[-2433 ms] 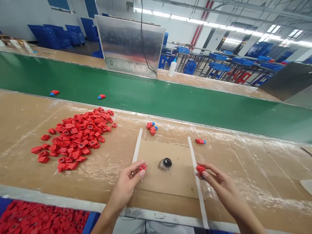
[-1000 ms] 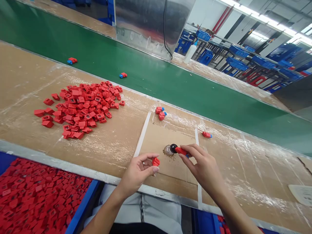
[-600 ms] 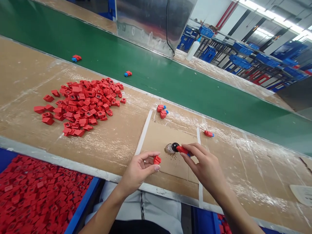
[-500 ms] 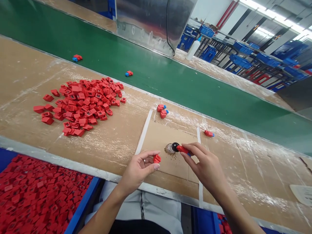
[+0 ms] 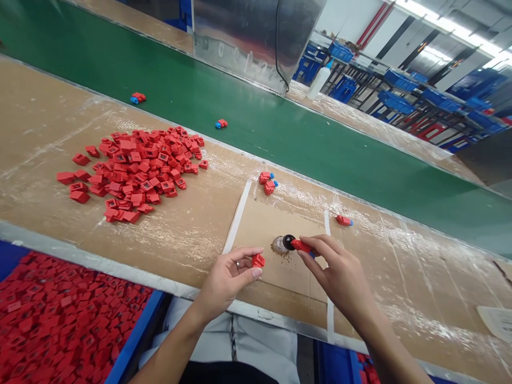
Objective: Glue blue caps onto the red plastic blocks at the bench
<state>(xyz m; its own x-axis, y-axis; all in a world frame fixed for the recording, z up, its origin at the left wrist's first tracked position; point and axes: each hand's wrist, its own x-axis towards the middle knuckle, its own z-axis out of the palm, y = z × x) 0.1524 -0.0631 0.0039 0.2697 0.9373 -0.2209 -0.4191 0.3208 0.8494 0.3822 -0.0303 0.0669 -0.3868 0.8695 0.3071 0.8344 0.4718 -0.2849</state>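
My left hand pinches a small red plastic cap between thumb and fingers, just above the cardboard pad. My right hand grips a red and blue part and holds its tip against the small round black pot set in the middle of the pad. The two hands are a short way apart, with the left one slightly nearer to me.
A heap of red caps lies at the left. Assembled red-and-blue pieces lie behind the pad and to the right; two more ride the green belt. A blue bin of red caps sits below the table edge.
My right hand has carried its red and blue part from the pad's right edge to the black pot. My left hand keeps its red cap. The pieces on the belt drifted right.
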